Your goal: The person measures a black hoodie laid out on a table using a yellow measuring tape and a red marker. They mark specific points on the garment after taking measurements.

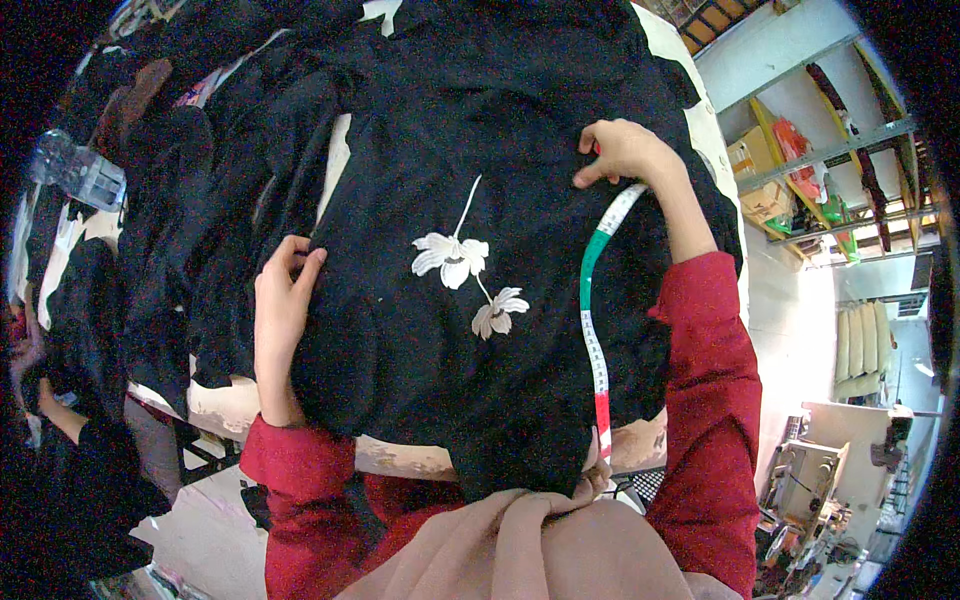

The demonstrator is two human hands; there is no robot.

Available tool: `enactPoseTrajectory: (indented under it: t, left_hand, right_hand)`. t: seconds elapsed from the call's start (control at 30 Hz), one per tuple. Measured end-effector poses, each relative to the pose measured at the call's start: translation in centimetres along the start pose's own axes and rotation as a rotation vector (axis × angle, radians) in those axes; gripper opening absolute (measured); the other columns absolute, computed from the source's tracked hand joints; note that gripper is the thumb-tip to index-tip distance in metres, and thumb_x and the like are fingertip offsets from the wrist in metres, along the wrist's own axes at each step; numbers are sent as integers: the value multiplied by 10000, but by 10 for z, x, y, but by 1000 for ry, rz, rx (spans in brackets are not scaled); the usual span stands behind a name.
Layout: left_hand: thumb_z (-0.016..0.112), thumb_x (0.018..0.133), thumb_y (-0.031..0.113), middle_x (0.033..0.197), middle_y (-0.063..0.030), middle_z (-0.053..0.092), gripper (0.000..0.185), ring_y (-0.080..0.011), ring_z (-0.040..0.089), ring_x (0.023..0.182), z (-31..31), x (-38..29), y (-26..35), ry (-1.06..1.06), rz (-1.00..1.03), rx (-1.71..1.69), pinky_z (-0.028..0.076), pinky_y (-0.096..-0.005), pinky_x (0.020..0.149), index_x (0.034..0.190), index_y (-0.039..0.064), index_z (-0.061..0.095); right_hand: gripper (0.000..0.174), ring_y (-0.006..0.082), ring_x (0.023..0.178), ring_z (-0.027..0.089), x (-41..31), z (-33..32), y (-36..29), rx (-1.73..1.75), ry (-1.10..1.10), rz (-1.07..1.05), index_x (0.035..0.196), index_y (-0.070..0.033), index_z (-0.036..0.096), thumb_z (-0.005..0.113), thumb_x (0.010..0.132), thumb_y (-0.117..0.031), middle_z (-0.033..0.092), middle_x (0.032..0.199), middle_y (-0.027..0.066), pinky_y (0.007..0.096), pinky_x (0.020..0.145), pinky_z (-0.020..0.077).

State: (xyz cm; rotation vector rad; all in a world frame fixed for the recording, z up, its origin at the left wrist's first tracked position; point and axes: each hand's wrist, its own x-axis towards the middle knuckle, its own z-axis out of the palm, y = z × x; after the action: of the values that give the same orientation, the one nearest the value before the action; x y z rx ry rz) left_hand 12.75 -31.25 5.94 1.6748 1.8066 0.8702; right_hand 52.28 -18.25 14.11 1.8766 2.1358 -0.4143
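Observation:
Black cloth [420,360] with an embroidered motif of two white flowers [454,259] lies spread before me. My left hand [285,281] pinches the cloth's left edge between thumb and fingers. Over the upper right of the cloth is my right hand [619,154], palm down with fingers curled. A bit of red shows inside those fingers; what it is, I cannot tell. A tape measure [592,322] in white, green and red sections runs from near my chest up to my right wrist, where the hand hides its upper part.
More black cloth [225,165] is heaped on the left, near a clear plastic bottle [82,172]. Another person's arm [61,412] is at the far left. The table's worn pale edge [405,457] shows in front. Shelves with a cardboard box [757,172] stand right.

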Motion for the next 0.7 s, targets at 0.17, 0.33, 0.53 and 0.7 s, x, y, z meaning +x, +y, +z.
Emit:
enactPoseTrajectory:
  t: [0.17,0.33,0.53,0.7]
  left_hand:
    - [644,908,183,829,-166,683,226,-235,658,725,5,5,2,-14,19,46,488,-342,669,1032,-4,618]
    - [636,929,184,841,-173,686,228,-271,673,735,4,2,-3,51,71,142,499,-348,660,1075,13,599]
    - [595,933,122,1042,-137,624,253,-307,592,924,12,-11,32,269,437,261,464,-380,822,1168,33,569]
    - [650,850,108,1012,-148,630,205,-330,580,974,31,-71,105,-343,581,124,465,-414,851,1043,42,633]
  right_hand:
    - [283,309,684,681,-12,39,44,-1,302,-35,1123,-131,615,672,860,-219,693,763,138,415,667,539]
    - [279,307,720,689,-93,39,73,315,572,72,1176,-135,584,580,943,-288,698,821,144,422,645,532]
    - [202,104,582,603,-227,80,130,512,-34,275,1058,-59,662,613,909,-186,638,654,45,288,599,470]
    - [230,198,599,653,-265,98,155,232,253,708,998,-49,701,623,884,-234,670,694,121,351,635,493]
